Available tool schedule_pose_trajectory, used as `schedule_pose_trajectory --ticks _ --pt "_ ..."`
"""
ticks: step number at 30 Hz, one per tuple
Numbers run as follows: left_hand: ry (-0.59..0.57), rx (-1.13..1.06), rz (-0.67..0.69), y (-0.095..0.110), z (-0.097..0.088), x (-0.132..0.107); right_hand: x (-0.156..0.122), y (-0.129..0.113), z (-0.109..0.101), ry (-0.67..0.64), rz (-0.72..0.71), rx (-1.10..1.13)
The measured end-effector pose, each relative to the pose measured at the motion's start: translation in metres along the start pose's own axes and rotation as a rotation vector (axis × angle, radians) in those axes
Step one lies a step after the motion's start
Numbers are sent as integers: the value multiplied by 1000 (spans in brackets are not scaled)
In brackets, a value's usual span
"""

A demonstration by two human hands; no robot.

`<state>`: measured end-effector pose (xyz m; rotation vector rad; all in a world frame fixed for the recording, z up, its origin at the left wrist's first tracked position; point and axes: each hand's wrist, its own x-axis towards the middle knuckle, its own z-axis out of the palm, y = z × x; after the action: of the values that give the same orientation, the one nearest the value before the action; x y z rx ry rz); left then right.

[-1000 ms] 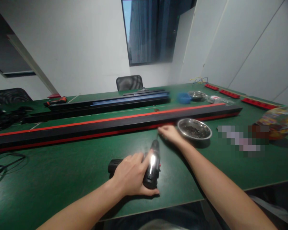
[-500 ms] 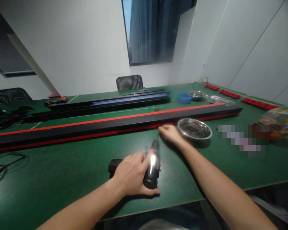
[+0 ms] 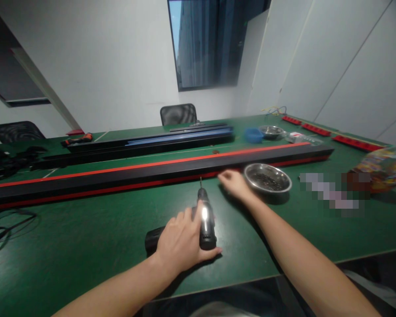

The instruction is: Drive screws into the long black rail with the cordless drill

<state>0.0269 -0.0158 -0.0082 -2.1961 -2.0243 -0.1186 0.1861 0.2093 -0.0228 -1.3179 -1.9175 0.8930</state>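
Note:
My left hand (image 3: 181, 240) is wrapped round a black cordless screwdriver (image 3: 203, 219) lying low over the green table (image 3: 86, 237), its bit pointing at a long black bar with red stripes (image 3: 152, 174). My right hand (image 3: 232, 182) rests closed by the bar's near edge, fingers pinched together; what they hold is too small to see. A steel bowl of small dark screws (image 3: 267, 178) stands just right of that hand.
Behind the bar lie more long black and blue bars (image 3: 171, 137). A second steel bowl (image 3: 271, 130), a blue tub (image 3: 252, 134) and red strips (image 3: 317, 129) sit at the far right. Cables (image 3: 3, 224) lie at the left; a colourful bag (image 3: 383, 167) at the right.
My left hand has swung the screwdriver to the left and lifted its tip away from my right hand. My right hand has stayed at the bar's edge.

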Motion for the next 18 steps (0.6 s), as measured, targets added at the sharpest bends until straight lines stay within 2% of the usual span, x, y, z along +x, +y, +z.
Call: schedule_pose_trajectory --ticks 3,10,18 --pt "6 17 -43 0 1 1 -1 -1 1 33 -36 -17" --pt "20 18 -31 -3 2 4 2 2 -1 132 -90 86" --pt "35 8 -47 -1 2 5 4 9 -4 196 -1 361"
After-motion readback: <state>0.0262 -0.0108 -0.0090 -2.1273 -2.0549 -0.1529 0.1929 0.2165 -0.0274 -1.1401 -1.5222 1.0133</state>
